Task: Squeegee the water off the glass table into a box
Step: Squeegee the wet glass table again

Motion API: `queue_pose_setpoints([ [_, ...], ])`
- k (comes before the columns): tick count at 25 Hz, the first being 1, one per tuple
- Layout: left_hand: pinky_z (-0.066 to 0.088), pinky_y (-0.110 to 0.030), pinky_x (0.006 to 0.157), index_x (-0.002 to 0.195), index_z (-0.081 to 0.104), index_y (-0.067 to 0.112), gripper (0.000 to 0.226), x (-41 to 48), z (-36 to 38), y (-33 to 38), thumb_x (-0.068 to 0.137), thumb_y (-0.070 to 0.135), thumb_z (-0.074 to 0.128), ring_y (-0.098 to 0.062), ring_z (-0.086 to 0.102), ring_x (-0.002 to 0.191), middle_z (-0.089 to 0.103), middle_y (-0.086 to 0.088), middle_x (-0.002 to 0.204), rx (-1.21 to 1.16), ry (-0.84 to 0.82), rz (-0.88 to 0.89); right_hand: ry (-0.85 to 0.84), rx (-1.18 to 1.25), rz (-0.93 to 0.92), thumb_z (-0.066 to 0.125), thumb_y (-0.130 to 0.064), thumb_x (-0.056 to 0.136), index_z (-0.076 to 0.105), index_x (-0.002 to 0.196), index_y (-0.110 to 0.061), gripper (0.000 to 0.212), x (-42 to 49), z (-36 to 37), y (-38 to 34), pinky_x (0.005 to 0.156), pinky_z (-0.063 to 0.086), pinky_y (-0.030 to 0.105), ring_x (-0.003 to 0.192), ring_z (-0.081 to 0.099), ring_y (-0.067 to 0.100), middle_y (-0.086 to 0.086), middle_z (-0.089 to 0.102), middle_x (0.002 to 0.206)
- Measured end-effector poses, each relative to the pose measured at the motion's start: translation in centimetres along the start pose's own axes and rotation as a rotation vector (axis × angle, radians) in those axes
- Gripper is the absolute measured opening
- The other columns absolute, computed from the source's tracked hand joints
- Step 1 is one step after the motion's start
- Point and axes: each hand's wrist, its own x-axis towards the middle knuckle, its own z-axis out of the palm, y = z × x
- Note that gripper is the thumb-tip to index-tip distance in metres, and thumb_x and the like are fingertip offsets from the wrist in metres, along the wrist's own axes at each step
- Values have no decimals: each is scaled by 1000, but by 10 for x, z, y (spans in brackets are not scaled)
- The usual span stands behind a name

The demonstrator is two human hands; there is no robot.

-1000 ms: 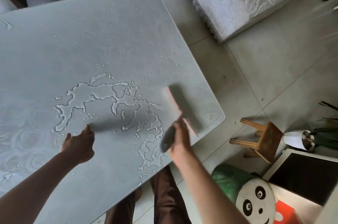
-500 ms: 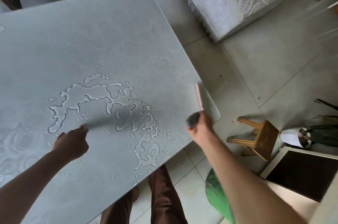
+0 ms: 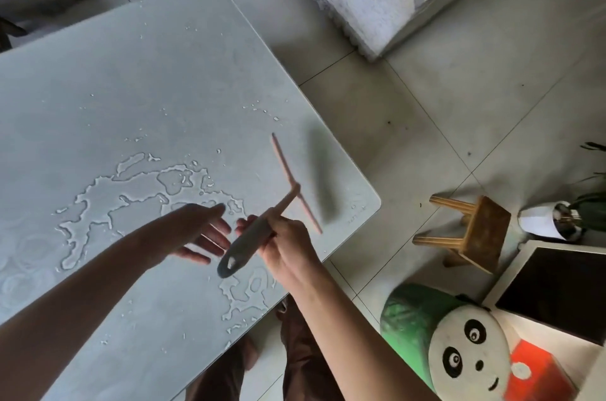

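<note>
While the right hand [image 3: 288, 246] grips the squeegee [image 3: 243, 248] by its handle, blade raised off the glass table [image 3: 147, 72], the left hand [image 3: 200, 230] hovers open beside it, likely to take it. Water [image 3: 141, 194] pools beneath.

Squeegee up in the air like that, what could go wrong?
The squeegee hangs above the glass table; if it slips, it could bang the glass. The water reaches the near edge, and nothing shows beneath to catch it, so it might drip onto the floor tiles.
</note>
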Motion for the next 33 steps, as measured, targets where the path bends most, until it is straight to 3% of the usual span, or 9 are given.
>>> queue_pose_setpoints([
  [5,52,-23,51,98,64,13,54,-1,57,51,92,61,39,-15,71,62,74,-7,79,166,-138,-27,106,-5,-113,35,-5,101,45,110,7,18,10,-30,-55,65,57,32,71,67,23,21,58,87],
  [8,40,-15,44,105,57,11,45,19,89,64,95,53,42,-9,58,46,66,-2,69,289,-89,58,120,63,-60,34,-1,100,47,105,8,17,22,-48,-69,82,54,37,80,65,25,20,58,87],
  [11,32,-16,40,98,57,9,48,49,110,72,94,55,42,-12,45,43,58,-1,64,391,-43,125,119,-10,14,40,1,97,56,97,8,17,43,-77,-78,91,52,36,88,64,24,19,61,89],
  [15,28,-16,39,95,59,13,47,73,94,62,92,58,44,-9,36,35,57,2,62,436,-84,99,303,-80,9,54,-13,96,60,94,4,18,69,-102,-90,74,57,29,75,67,19,18,68,88],
  [17,27,-16,39,94,61,14,46,80,88,58,93,57,44,-10,33,35,51,3,58,409,-112,86,363,-184,-16,58,-14,94,58,100,6,21,86,-102,-92,77,58,35,76,68,23,23,68,97],
  [21,24,-14,39,94,60,14,48,79,76,46,93,58,43,-9,30,34,44,5,52,408,-120,50,538,-554,-84,64,-14,87,55,112,11,36,115,-86,-71,93,51,44,101,65,35,25,64,112],
  [27,22,-17,38,90,62,15,71,-6,-27,-19,74,81,44,-9,29,34,42,7,45,459,38,-92,259,-560,216,60,-19,90,47,129,6,48,98,8,38,96,49,44,115,58,34,23,56,128],
  [30,23,-16,38,89,62,14,68,-21,-36,-25,72,76,40,-9,30,34,43,7,44,456,55,-39,213,-554,148,61,-19,90,50,122,7,43,83,23,43,100,46,44,117,56,34,23,56,128],
  [33,27,-17,37,90,59,14,53,-10,-9,-17,87,64,41,-7,35,35,47,7,45,406,-5,72,238,-603,24,59,-17,92,53,105,5,26,78,0,6,89,54,43,102,65,33,23,63,116],
])
